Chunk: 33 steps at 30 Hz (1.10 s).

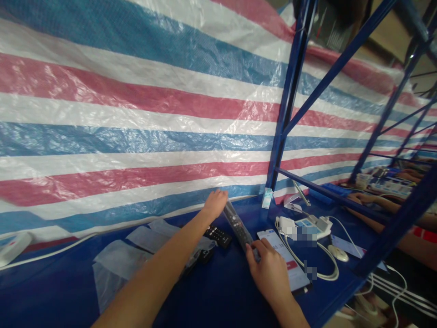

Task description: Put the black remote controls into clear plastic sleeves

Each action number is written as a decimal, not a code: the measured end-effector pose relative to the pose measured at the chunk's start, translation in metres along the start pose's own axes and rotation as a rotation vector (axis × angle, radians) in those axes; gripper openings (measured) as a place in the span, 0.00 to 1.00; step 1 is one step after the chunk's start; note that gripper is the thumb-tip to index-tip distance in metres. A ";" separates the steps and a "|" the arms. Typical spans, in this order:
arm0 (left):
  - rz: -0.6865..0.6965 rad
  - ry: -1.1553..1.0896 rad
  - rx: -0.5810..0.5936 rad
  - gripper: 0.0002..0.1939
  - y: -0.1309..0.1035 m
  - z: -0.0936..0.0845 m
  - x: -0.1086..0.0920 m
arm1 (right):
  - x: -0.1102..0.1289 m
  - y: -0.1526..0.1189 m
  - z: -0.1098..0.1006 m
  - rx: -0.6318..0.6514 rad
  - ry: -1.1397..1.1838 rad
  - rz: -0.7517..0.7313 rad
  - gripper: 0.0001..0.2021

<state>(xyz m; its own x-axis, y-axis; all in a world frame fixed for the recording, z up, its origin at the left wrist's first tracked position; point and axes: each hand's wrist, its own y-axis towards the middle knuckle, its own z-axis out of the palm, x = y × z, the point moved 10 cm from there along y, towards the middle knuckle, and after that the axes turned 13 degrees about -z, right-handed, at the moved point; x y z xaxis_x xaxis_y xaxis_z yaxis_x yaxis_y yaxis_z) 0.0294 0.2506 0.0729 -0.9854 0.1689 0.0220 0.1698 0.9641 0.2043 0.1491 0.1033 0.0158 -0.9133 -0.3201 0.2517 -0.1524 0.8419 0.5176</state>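
Note:
A black remote control in a clear plastic sleeve slants across the blue tabletop between my two hands. My left hand is closed at the sleeve's far end, pinching the plastic. At the near end, the fingers of my right hand are closed round the remote control's bottom. Under my left forearm lies another black remote control, with a further one partly hidden beside it. Clear plastic sleeves spread out left of them. A phone with a lit screen lies just right of my right hand.
A striped plastic sheet hangs behind the table. Blue rack posts stand at the right. Near them are a small box, white chargers with cables, and a mouse. Another person's arms reach in at the far right.

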 end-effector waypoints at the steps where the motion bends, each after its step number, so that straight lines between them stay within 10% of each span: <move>1: 0.017 0.003 -0.028 0.15 -0.002 -0.010 -0.001 | -0.002 0.000 -0.001 -0.004 0.006 0.016 0.12; 14: 0.126 0.028 -0.190 0.11 -0.054 -0.114 -0.027 | -0.008 -0.002 -0.017 0.003 0.161 0.122 0.13; 33: 0.125 0.103 -0.409 0.09 -0.074 -0.197 0.001 | -0.016 0.018 0.013 0.440 0.128 0.060 0.16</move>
<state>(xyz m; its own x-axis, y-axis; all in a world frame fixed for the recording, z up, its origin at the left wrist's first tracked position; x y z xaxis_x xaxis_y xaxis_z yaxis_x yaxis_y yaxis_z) 0.0134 0.1392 0.2506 -0.9573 0.2376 0.1646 0.2890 0.7737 0.5639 0.1564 0.1290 0.0102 -0.8758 -0.2931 0.3835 -0.2719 0.9561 0.1097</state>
